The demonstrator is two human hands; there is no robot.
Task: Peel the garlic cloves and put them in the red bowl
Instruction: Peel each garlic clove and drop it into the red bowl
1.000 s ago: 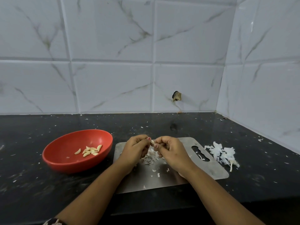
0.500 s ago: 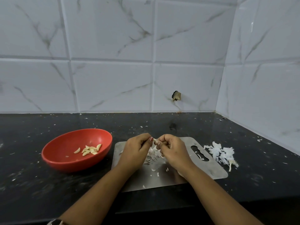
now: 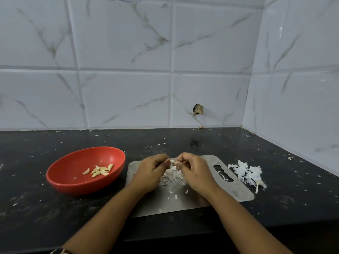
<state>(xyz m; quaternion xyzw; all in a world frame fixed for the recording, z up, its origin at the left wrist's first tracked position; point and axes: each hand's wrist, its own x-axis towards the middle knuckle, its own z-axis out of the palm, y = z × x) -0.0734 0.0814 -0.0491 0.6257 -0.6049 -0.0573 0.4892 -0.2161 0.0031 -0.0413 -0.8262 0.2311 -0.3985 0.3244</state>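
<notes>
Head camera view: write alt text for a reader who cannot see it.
The left hand and right hand pinch a garlic clove between them above a steel cutting board littered with skins. A red bowl holding peeled cloves sits to the left; a pile of peels lies right of the board.

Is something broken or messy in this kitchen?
Yes. The back wall tile has a chipped dark hole low down, so it looks damaged. Garlic skins lie heaped on the black counter beside the steel board, with small flakes scattered around.
</notes>
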